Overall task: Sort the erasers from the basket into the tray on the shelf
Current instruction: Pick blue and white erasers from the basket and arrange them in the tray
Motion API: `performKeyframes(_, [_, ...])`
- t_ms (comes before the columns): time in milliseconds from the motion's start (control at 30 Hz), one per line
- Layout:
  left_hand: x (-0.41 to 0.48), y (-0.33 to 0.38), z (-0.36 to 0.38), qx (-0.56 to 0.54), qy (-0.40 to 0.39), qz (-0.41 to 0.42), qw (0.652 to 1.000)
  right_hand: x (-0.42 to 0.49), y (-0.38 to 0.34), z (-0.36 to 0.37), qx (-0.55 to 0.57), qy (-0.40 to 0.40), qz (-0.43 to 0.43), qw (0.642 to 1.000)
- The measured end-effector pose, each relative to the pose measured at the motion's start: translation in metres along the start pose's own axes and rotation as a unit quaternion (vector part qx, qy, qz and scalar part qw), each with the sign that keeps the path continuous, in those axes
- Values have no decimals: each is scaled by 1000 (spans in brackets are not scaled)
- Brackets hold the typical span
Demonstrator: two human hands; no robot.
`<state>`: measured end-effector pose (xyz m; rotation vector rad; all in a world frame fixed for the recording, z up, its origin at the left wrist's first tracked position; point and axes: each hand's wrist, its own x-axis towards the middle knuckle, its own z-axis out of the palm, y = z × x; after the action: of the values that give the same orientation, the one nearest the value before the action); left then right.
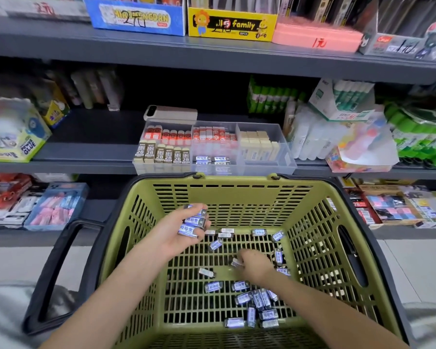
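A green plastic basket (146, 238) with black handles sits in front of me, with several small blue-and-white wrapped erasers (256, 302) scattered on its floor. My left hand (179, 234) hovers inside the basket at the left and holds a stack of erasers (193, 222) in its curled fingers. Lower down near the middle, my right hand (256, 265) pinches one eraser (235, 262) off the basket floor. A clear divided tray (285, 157) stands on the shelf just behind the basket, with rows of 2B, red-and-white, cream and a few blue-and-white erasers in it.
A white phone-like case (170, 112) lies behind the tray. Glue sticks (310, 139) crowd the shelf to the tray's right, a glue box (18, 144) stands at the left. Boxes of stationery fill the lower shelf on both sides of the basket.
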<state>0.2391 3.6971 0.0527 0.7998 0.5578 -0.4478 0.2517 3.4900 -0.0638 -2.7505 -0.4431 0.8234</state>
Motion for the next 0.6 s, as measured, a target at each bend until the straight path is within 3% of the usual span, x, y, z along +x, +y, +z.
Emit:
performKeyframes(167, [-20, 23, 6, 114, -23, 116, 986, -16, -8, -57, 173, 94, -61, 978])
performKeyframes(300, [-28, 38, 17, 139, -30, 176, 974, -38, -21, -131, 332, 163, -127, 920])
performKeyframes(467, [-27, 62, 29, 98, -34, 227, 968, -38, -40, -199, 367, 271, -148, 878])
performKeyframes(600, [-20, 86, 39, 74, -44, 255, 963, -9, -60, -228, 297, 293, -102, 903])
